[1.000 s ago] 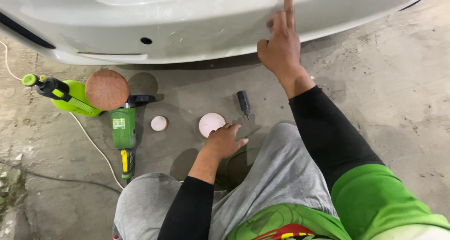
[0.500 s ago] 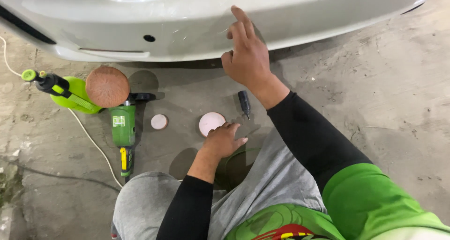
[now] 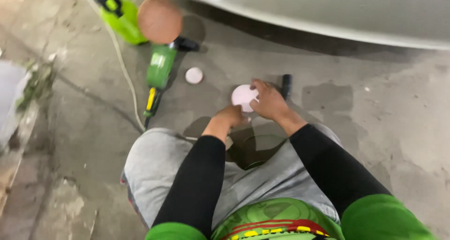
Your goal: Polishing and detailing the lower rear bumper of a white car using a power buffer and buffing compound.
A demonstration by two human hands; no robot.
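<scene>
Grey car bumper [image 3: 328,10] at twelve o'clock; green polisher [image 3: 159,66] at ten, long axis running twelve to six. Pale round pad [image 3: 243,96] on concrete, dead ahead. Right hand [image 3: 269,102] curled over its three o'clock edge, touching; left hand [image 3: 232,114] at its six o'clock rim, grip hidden, cannot tell.

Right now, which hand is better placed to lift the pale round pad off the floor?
Probably the right hand: its fingers already rest on the pale round pad. The left hand sits just beside it.
</scene>
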